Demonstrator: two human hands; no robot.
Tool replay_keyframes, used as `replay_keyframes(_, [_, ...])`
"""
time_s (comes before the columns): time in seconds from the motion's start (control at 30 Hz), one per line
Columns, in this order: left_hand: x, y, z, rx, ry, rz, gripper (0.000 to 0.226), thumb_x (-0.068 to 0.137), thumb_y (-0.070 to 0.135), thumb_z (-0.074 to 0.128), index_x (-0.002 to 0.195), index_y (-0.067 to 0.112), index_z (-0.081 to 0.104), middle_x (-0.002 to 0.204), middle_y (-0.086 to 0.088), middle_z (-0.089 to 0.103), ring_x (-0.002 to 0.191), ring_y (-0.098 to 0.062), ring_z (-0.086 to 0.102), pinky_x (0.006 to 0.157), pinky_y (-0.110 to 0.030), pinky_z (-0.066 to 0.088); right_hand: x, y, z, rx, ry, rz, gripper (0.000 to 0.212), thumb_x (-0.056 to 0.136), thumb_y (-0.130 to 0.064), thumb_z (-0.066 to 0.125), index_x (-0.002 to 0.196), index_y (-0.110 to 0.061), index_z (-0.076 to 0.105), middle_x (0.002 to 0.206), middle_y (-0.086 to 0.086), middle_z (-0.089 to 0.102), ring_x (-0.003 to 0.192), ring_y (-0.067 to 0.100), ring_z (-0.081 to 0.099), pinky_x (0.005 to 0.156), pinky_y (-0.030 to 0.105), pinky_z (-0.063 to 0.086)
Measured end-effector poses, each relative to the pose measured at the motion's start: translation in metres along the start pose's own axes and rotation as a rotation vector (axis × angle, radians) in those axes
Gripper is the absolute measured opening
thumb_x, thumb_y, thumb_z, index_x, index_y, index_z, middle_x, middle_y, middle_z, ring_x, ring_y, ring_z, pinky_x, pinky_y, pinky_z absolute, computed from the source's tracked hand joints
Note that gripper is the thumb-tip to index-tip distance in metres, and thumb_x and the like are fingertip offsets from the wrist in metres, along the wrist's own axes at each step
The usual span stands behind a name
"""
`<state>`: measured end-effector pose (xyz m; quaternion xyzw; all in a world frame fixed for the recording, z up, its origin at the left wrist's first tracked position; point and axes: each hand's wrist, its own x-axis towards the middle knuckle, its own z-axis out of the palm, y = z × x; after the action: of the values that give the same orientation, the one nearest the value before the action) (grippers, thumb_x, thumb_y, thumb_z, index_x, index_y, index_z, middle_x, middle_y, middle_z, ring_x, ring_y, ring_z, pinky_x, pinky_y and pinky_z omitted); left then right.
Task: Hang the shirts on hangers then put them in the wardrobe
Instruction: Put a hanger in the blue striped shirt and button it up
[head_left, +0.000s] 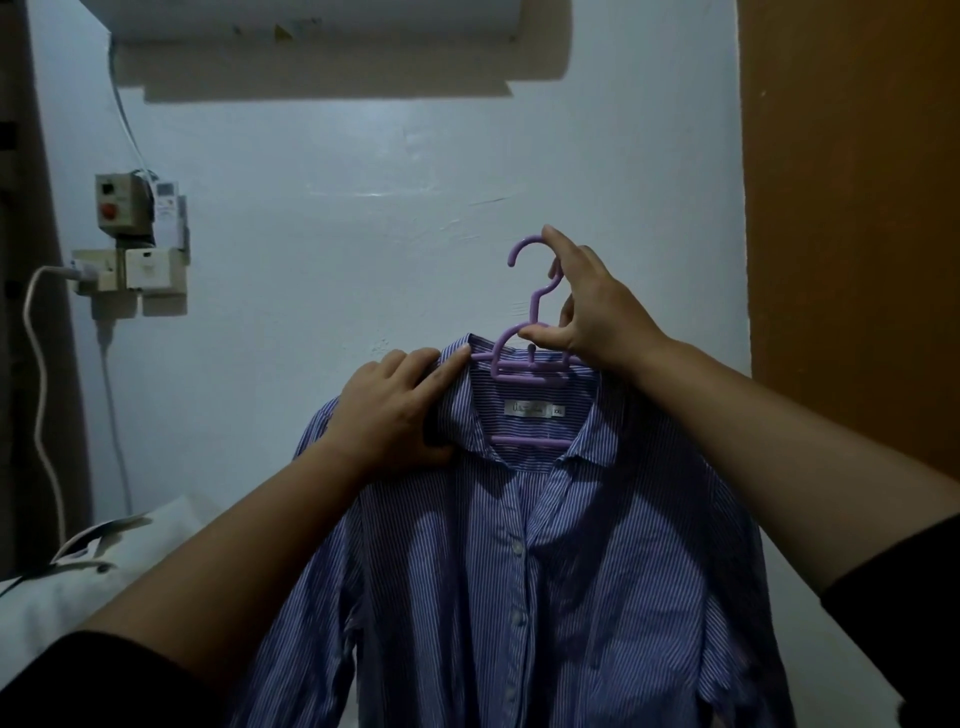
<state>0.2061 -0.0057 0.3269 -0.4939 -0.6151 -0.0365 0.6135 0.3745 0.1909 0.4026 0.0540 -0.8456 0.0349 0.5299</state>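
Note:
A blue-and-white striped shirt hangs on a purple plastic hanger held up in front of the wall. My right hand grips the hanger's neck just below the hook. My left hand lies on the shirt's left shoulder and collar, fingers stretched toward the hanger's left arm, thumb tucked under the collar. The hanger's lower bar shows inside the open collar below the white label. The hanger's arms are hidden inside the shirt.
A pale blue wall fills the background. An orange-brown panel stands at right. Switch boxes and a socket with a white cable are on the left wall. A white patterned pillow lies lower left. An air conditioner hangs overhead.

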Motion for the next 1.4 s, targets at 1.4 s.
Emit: replay_keyframes(1.4, [-0.046,-0.068,0.006,0.127,0.01,-0.116,0.09,0.062,0.061,0.057,0.134,0.009,0.05,0.114,-0.017,0.058,0.077,-0.036,0.052,0.055,-0.041,0.048,-0.093,0.085,0.06,-0.122,-0.226,0.475,0.131,0.054,-0.071,0.07,0.15,-0.029,-0.009,0.151,0.011,0.02,0.136,0.029,0.028,0.106,0.046,0.032])
